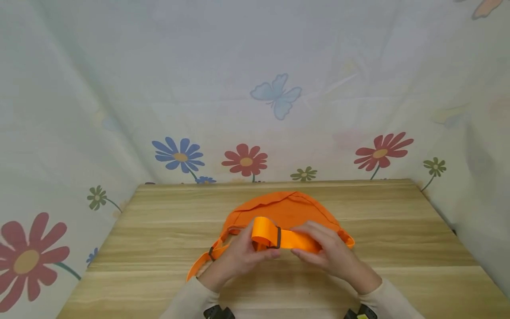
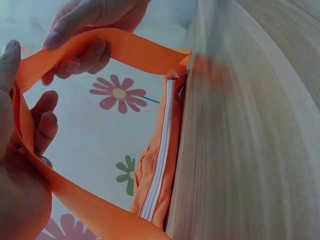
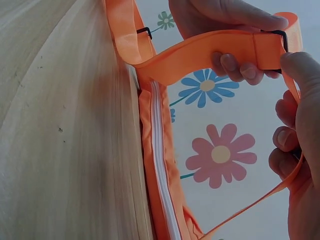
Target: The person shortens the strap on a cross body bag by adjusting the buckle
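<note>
Both hands work on the orange strap at the lower middle of the head view. The left hand [image 1: 244,256] has its fingers curled in and pinches the strap [image 1: 299,240] at its looped end, the thumb lying along the lower edge and pointing at a black slider [image 1: 279,237]. The right hand [image 1: 332,253] is bent the same way, gripping the band to the right of that slider between thumb and fingers. Neither is spread wide; the two thumb tips sit just beside each other, apart. The loop stands up between them, its rounded top level with the knuckles.

The orange bag [image 1: 287,215] lies on the bench [image 1: 159,230] behind the hands, its curved edge toward the upper side of the bench. A further length of strap drops to the lower left past the left forearm, carrying a second black slider [image 1: 211,253]. In the right wrist view, a white zipper [image 3: 160,150] runs down the bag's edge, left of centre.

Pale sleeves [image 1: 191,301] come in from the bottom of the head view. A pale backdrop [image 1: 215,79] printed with flowers and a butterfly fills the upper part.
</note>
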A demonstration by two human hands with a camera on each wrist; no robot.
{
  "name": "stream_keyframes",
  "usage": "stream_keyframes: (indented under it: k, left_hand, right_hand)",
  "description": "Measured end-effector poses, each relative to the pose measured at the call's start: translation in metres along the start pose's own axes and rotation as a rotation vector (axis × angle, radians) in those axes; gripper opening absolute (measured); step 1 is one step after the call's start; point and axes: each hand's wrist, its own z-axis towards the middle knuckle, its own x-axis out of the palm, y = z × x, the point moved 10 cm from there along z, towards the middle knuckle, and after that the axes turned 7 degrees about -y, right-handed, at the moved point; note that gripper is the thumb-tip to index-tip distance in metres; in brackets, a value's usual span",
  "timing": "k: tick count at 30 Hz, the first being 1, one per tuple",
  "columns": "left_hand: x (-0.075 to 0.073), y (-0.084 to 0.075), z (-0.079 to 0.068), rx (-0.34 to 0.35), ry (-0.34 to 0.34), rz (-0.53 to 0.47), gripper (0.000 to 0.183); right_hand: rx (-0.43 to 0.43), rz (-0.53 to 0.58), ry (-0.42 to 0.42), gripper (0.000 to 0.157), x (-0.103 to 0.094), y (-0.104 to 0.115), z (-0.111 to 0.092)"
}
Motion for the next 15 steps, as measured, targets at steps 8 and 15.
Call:
stream_keyframes:
  k: [8,15]
  left_hand:
    - [0.0041,0.0056,0.0014,-0.077,0.008,0.023,0.059]
    - [0.0073,0.0050,0.0018,-0.076,0.010,0.064,0.061]
  right_hand:
    - [-0.045,0.063,-0.024,0.038,0.0042,0.0034,-0.0008]
    - [-0.082,0.061,-0.050,0.038,0.0054,0.0073,-0.0009]
